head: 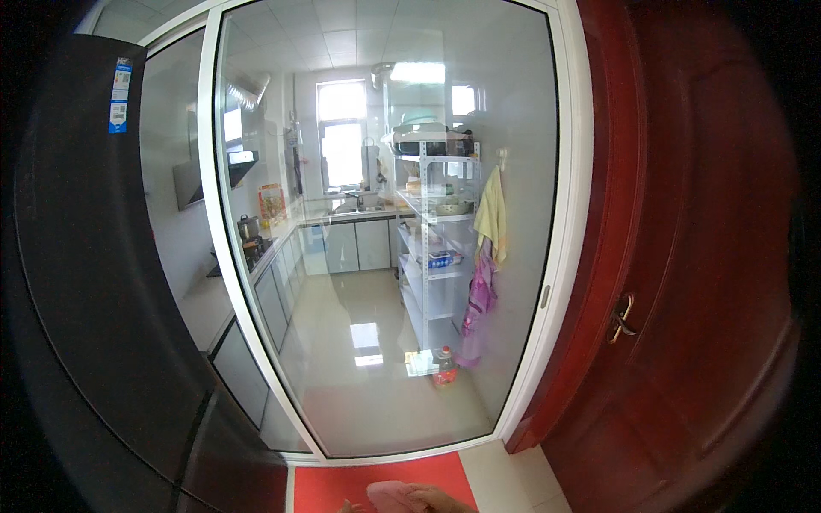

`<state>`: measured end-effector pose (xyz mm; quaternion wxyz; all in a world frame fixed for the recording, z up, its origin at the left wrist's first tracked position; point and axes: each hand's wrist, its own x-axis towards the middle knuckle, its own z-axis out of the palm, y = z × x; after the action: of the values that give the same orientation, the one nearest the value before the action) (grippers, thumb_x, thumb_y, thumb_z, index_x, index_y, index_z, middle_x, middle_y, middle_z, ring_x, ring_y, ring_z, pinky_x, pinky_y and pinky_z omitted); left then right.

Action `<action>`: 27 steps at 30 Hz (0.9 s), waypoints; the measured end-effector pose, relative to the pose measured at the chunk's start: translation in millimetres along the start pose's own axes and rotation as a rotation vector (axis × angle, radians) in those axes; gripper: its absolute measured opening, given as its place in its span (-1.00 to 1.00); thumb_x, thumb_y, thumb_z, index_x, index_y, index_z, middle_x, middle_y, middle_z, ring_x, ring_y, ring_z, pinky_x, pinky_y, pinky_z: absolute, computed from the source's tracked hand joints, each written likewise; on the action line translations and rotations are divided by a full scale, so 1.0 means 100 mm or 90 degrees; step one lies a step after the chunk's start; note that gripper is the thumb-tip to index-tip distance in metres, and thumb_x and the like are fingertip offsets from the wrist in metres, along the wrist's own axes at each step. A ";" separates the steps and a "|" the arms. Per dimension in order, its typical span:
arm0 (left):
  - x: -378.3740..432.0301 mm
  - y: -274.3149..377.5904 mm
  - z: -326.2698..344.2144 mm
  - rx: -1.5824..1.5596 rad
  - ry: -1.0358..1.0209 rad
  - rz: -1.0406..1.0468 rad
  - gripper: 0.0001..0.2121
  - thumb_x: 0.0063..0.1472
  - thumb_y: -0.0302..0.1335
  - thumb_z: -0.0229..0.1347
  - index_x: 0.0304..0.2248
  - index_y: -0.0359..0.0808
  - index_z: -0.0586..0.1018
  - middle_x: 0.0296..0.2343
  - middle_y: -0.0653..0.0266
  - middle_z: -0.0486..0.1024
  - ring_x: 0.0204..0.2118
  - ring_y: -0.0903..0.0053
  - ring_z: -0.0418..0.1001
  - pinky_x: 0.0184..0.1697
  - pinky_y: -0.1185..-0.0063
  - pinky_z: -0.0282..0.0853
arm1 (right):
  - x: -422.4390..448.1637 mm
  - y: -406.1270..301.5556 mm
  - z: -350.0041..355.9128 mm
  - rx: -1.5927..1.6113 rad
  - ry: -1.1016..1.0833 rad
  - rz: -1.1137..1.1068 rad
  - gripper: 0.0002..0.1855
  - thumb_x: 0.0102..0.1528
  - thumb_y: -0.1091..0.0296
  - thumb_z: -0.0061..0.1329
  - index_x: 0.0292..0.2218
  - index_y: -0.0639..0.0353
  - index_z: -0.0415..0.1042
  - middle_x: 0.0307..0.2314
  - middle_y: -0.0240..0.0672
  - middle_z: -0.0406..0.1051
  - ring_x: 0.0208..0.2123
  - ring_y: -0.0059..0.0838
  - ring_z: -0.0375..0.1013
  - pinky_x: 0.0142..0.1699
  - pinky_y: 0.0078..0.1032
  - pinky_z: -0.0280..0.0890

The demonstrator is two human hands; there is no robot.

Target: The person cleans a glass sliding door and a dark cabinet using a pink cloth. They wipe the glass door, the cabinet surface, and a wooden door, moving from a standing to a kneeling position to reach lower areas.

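Low in the head view, my right hand point(437, 497) grips a soft-looking pink item point(388, 495), probably a folded cloth. Only the fingertips of my left hand point(349, 506) show at the bottom edge, just left of the pink item. The rest of that hand is cut off, and whether it touches the item is unclear. Beneath both hands lies a red mat point(321, 482). Straight ahead stands a glass sliding door point(378, 410) in a white frame, apparently closed, with a recessed pull on its right stile.
A dark refrigerator point(83, 224) bearing a label stands close on the left. On the right is a dark red wooden door point(699, 256) with a metal lever handle point(621, 319). Through the glass show a white shelf rack point(424, 282), an oil bottle point(444, 369) and a yellow towel point(491, 218).
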<state>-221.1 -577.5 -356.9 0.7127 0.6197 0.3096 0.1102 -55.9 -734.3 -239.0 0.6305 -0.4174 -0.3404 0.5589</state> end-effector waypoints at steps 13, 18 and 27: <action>-0.77 0.48 1.46 -0.208 -0.149 0.073 -0.73 0.17 -0.38 0.06 -0.15 -0.30 0.45 -0.27 0.27 0.48 -0.24 0.54 0.44 -0.16 0.54 0.39 | -1.68 0.37 -0.57 -0.138 0.179 -0.044 -0.67 0.09 0.31 -0.06 -0.13 0.28 0.32 -0.48 -0.25 0.44 -0.67 -0.49 0.40 -0.70 -0.60 0.26; -1.25 0.64 1.90 -0.225 -0.185 0.009 -0.69 0.10 -0.46 0.14 -0.15 -0.35 0.46 -0.26 0.28 0.46 -0.22 0.54 0.42 -0.12 0.53 0.37 | -2.35 -0.22 -0.25 -0.022 0.245 0.105 -0.72 0.09 0.29 -0.08 -0.19 0.26 0.37 -0.60 -0.32 0.40 -0.81 -0.53 0.27 -0.80 -0.61 0.10; -1.66 0.74 2.13 -0.213 -0.236 -0.069 -0.65 0.05 -0.49 0.16 -0.13 -0.37 0.44 -0.22 0.23 0.45 -0.18 0.51 0.41 -0.09 0.53 0.35 | -2.60 -0.19 -0.37 -0.175 0.277 -0.149 -0.72 0.08 0.18 -0.02 -0.25 0.16 0.44 -0.71 -0.48 0.31 -0.67 -0.68 0.28 -0.53 -0.67 0.21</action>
<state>-211.1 -825.2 -227.3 0.8547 0.4852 0.1842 0.0061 -52.1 -996.9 -227.4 0.6864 -0.5670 -0.3153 0.3284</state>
